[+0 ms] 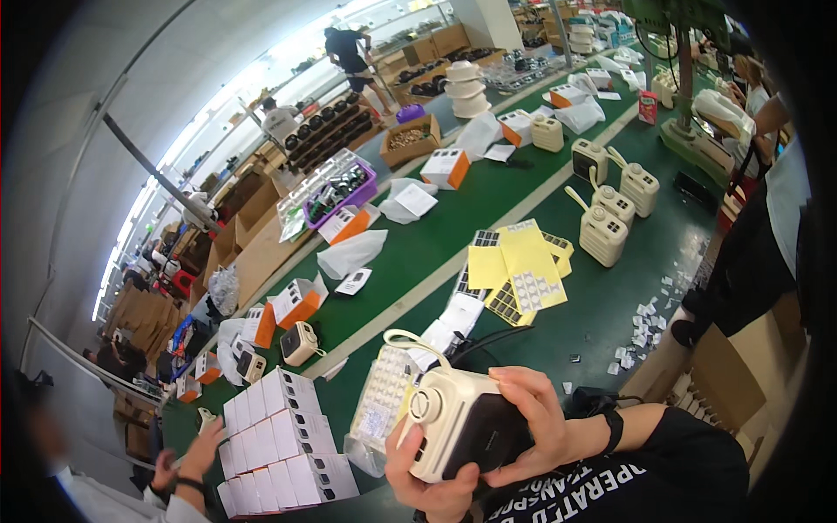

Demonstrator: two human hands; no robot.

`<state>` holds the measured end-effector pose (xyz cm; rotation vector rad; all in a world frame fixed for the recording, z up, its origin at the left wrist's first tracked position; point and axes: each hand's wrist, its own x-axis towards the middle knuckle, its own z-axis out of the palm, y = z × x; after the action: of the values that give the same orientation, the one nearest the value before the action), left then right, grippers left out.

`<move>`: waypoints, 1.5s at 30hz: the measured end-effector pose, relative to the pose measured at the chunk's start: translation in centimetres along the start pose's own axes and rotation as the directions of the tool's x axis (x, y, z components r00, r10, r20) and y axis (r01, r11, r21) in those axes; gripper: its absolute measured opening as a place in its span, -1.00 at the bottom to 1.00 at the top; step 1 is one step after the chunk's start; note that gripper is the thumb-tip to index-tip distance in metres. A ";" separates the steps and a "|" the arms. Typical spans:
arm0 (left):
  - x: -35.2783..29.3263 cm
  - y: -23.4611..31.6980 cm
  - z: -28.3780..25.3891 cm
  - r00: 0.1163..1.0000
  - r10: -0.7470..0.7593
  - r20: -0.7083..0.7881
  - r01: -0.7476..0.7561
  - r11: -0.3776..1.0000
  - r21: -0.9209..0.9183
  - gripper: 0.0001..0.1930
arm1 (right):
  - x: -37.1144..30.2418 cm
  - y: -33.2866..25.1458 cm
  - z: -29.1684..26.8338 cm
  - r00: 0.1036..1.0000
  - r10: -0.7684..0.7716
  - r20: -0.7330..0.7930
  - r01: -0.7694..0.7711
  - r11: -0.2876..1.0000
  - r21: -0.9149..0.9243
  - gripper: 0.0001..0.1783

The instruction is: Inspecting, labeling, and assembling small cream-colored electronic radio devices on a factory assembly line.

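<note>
A boxy cream-and-black device [458, 392] with a round dial and a cream carrying strap is held up close in front of me. My left hand [427, 479] grips its dial side, fingers wrapped around the lower edge. On the other side my right hand [536, 418] grasps it, fingers over the top corner and thumb below. Just behind it lies a clear plastic bag [379, 401] over sheets of pale stickers. Yellow sticker sheets [527, 261] are spread farther off on the green bench. Several similar cream devices [603, 235] stand beyond them.
White boxes [275, 444] are stacked at my left, near another person's hands [196, 458]. Orange-and-white boxes [296, 302] and white bags sit along the green conveyor belt [401, 253]. Small paper scraps [647, 327] litter the bench's right side, with an open carton [732, 375] beside it.
</note>
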<state>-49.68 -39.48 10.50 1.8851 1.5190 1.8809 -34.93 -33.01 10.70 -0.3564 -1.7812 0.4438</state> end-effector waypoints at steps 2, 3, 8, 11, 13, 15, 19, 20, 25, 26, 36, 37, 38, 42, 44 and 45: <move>0.8 0.4 2.2 0.992 -0.028 -0.123 0.022 0.998 -0.051 -0.22 | -0.3 0.0 -0.3 0.998 0.064 -0.006 -0.064 0.998 -0.015 0.03; 1.1 0.6 2.7 0.975 -0.117 -0.189 0.089 0.984 -0.154 -0.22 | -0.5 0.0 -0.3 0.996 0.091 -0.019 -0.091 0.996 -0.008 0.01; 2.6 1.3 3.1 0.863 -0.487 -0.135 0.368 0.789 -0.492 -0.28 | 0.9 -0.4 -2.1 0.991 0.105 0.084 -0.103 0.994 -0.030 0.00; 1.9 -0.4 2.5 0.826 -0.561 -0.055 0.430 0.691 -0.581 -0.32 | 1.3 0.1 -3.1 0.942 0.255 0.217 -0.298 0.935 0.191 0.03; 1.8 -0.4 2.3 0.803 -0.596 -0.028 0.457 0.645 -0.613 -0.31 | 1.1 0.5 -3.2 0.904 0.320 0.283 -0.399 0.870 0.291 0.07; 2.4 0.5 2.5 0.835 -0.549 -0.035 0.428 0.689 -0.585 -0.29 | 1.1 0.5 -3.3 0.813 0.397 0.425 -0.570 0.691 0.445 0.06; 3.6 1.9 2.5 0.881 -0.473 -0.024 0.398 0.768 -0.502 -0.24 | 1.2 0.6 -3.1 0.708 0.457 0.539 -0.701 0.359 0.617 -0.05; 3.6 1.8 2.4 0.878 -0.478 -0.028 0.400 0.765 -0.505 -0.24 | 1.3 0.6 -3.1 0.703 0.458 0.544 -0.706 0.358 0.611 -0.05; 2.8 0.5 1.5 0.733 -0.666 0.139 0.543 0.451 -0.708 -0.35 | 1.5 0.8 -2.9 0.764 0.440 0.473 -0.645 0.520 0.560 -0.07; 3.0 0.5 1.2 0.626 -0.721 0.296 0.596 0.198 -0.779 -0.41 | 1.7 1.0 -3.0 0.775 0.437 0.456 -0.630 0.586 0.509 -0.03; 3.3 0.2 0.6 0.300 -0.673 0.676 0.287 -0.612 -0.737 -0.33 | 2.8 0.5 -2.4 0.731 0.506 0.457 -0.680 0.492 0.543 0.03; 3.1 0.1 0.5 0.299 -0.672 0.677 0.287 -0.614 -0.736 -0.33 | 2.8 0.4 -2.3 0.697 0.533 0.480 -0.710 0.416 0.569 0.07; 2.8 -0.1 0.4 0.369 -0.640 0.674 0.442 -0.517 -0.733 -0.38 | 2.8 0.4 -2.2 0.696 0.534 0.480 -0.710 0.416 0.568 0.07; 2.7 -0.4 0.5 0.458 -0.555 0.695 0.544 -0.444 -0.712 -0.43 | 2.6 0.6 -1.8 0.655 0.557 0.511 -0.739 0.331 0.587 0.09; 2.8 -0.6 0.7 0.434 -0.571 0.696 0.459 -0.525 -0.717 -0.42 | 2.3 0.6 -1.4 0.652 0.563 0.508 -0.736 0.310 0.601 0.11; 2.8 -0.7 0.7 0.409 -0.585 0.700 0.367 -0.597 -0.713 -0.41 | 1.9 0.6 -1.0 0.703 0.542 0.461 -0.690 0.365 0.624 0.12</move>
<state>-50.18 -36.90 11.88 -0.1494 0.2522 1.4242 -34.42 -31.47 12.20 -0.3691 -1.3689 1.7987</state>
